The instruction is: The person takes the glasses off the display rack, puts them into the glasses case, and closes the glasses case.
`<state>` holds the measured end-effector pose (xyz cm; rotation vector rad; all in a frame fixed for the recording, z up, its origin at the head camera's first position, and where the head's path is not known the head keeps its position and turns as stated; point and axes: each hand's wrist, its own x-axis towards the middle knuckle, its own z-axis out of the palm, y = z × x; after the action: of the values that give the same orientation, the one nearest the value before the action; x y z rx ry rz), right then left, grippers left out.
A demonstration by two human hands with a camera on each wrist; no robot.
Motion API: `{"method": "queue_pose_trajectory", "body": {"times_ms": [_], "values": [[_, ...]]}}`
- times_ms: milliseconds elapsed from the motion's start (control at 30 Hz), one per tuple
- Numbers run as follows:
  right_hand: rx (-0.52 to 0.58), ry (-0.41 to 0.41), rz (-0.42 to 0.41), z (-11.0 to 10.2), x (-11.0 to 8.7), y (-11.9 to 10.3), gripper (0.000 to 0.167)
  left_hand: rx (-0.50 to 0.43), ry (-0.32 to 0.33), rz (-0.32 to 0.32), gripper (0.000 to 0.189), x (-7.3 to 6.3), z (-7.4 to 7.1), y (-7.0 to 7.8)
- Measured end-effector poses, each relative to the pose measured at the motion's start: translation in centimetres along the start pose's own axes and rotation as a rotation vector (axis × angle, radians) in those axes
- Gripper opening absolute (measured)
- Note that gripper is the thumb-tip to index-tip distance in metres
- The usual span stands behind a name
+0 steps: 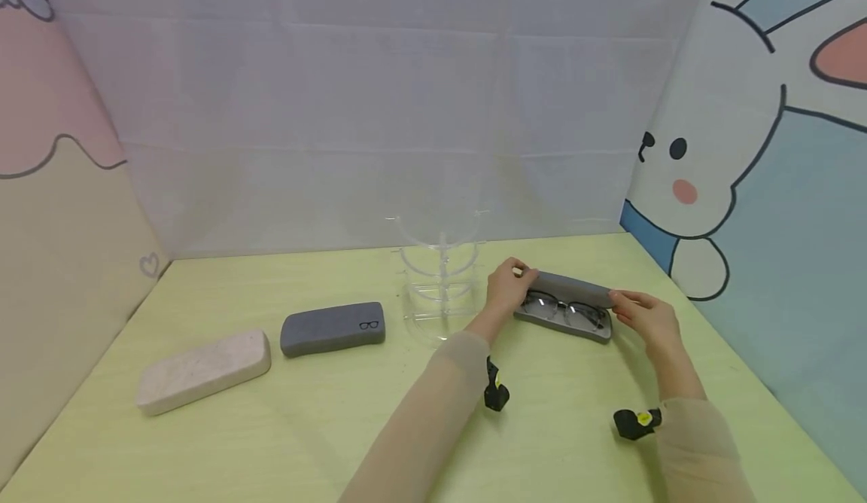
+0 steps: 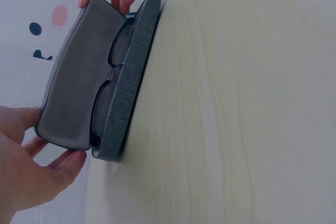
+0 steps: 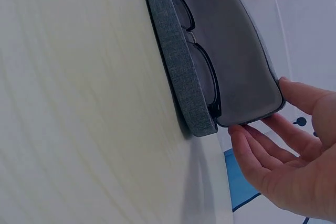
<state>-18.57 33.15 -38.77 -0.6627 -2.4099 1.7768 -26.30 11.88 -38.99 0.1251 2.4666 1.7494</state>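
A grey glasses case (image 1: 565,328) lies on the table at the right with its lid (image 3: 236,51) raised. Inside rests a pair of black-framed glasses (image 1: 565,309), its lenses facing up. My left hand (image 1: 506,288) pinches the left end of the lid, thumb at its edge and fingers around the corner. At the lid's other end, my right hand (image 1: 649,321) grips the corner in the same way, as the right wrist view shows. The case's lower half (image 2: 128,87) sits on the tabletop, and its grey lining shows inside the lid.
A clear acrylic glasses stand (image 1: 443,285) stands at the back, just left of my left hand. Further left lie a closed dark grey glasses case (image 1: 332,329) and a closed whitish case (image 1: 205,371). Cloth walls with cartoon prints border the yellow-green table (image 1: 305,443).
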Motion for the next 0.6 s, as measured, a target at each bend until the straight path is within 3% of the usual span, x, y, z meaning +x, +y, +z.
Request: {"method": "queue_pose_trajectory", "body": {"times_ms": [267, 467, 600], "values": [[-0.165, -0.106, -0.124, -0.1, -1.0, -0.9, 0.065, 0.008, -0.084, 0.036, 0.028, -0.3, -0.4, -0.8], [-0.087, -0.115, -0.15, -0.7, 1.4, 2.0, 0.076, 0.013, -0.077, 0.067, 0.024, -0.4, -0.4, -1.5], [-0.138, -0.111, -0.136, -0.5, 0.4, 1.1, 0.078, 0.023, -0.081, 0.085, 0.025, -0.5, -0.6, -1.6]]}}
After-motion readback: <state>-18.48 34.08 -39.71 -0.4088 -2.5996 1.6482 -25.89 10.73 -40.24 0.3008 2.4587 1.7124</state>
